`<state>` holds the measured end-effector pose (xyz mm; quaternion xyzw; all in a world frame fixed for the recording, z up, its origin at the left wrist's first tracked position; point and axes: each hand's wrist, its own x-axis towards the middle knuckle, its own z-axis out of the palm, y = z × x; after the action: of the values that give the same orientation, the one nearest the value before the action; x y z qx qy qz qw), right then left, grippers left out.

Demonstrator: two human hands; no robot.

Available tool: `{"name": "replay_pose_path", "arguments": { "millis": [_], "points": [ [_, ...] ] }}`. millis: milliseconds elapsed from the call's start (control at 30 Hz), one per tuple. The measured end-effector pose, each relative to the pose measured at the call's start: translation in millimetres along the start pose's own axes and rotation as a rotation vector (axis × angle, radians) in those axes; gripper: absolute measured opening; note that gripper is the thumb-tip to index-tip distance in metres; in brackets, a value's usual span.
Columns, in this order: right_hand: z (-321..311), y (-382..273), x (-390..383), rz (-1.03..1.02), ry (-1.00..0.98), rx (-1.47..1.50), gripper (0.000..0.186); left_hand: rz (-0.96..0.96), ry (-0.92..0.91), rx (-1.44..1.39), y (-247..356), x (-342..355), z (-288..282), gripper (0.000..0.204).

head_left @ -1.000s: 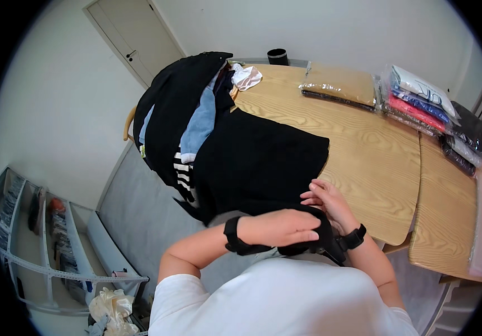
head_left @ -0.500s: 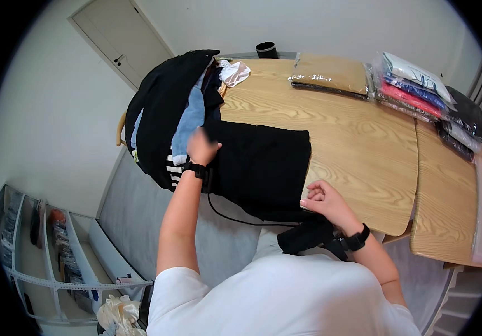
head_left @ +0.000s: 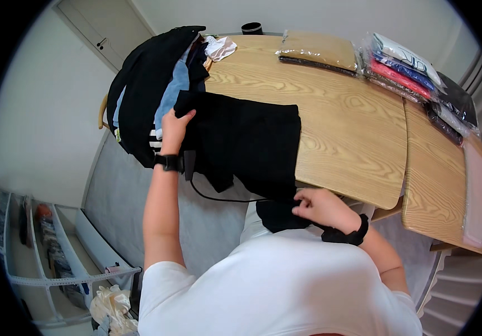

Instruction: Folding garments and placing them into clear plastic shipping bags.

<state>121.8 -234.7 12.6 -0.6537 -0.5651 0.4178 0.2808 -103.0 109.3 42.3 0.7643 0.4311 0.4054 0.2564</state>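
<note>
Black garment (head_left: 246,137) at centre of frame, spread over the left part of the wooden table (head_left: 353,140), with lower edge hanging past the near rim. Upper left corner now drawn up and folded at the grip; lower edge, nearly smooth half a second earlier, now notched left of centre.

Left hand (head_left: 175,127), left of centre: pinching the garment's left edge between thumb and fingers; half a second earlier, blurred above the same edge, and one second earlier, down near the lap beside the other hand. Right hand (head_left: 324,208), lower right of centre: fingers bent inward, lower against the garment than before, at its near right corner; closed on cloth or merely touching, cannot tell. Black cable (head_left: 218,198) running from the left wrist strap (head_left: 167,162) toward the right hand, above a black piece (head_left: 277,215) at lower centre.

Farther out, upper left: heap of clothes (head_left: 140,84) with light-blue cloth (head_left: 171,92) along its right side. Upper right: tan bagged package (head_left: 319,49) and stack of bagged garments (head_left: 400,70). Lower left: shelving rack (head_left: 56,280). Table and surroundings now higher in frame.
</note>
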Motion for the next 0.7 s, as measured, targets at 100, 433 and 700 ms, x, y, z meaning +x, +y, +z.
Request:
{"name": "replay_pose_path", "arguments": {
  "millis": [100,433,700],
  "points": [
    [-8.9,3.7,19.1,-0.057,0.264,0.160,0.041,-0.007,-0.001,0.040,47.6,-39.7,-27.4,0.028],
    [-38.2,-5.6,69.4,-0.166,0.258,1.168,0.052,0.159,-0.096,-0.402,140.7,-110.0,-89.6,0.011],
    [-90.0,-36.8,8.8,-0.388,0.424,1.181,0.039,0.131,-0.158,-0.767,109.8,-98.7,-121.0,0.031]
  ]
}}
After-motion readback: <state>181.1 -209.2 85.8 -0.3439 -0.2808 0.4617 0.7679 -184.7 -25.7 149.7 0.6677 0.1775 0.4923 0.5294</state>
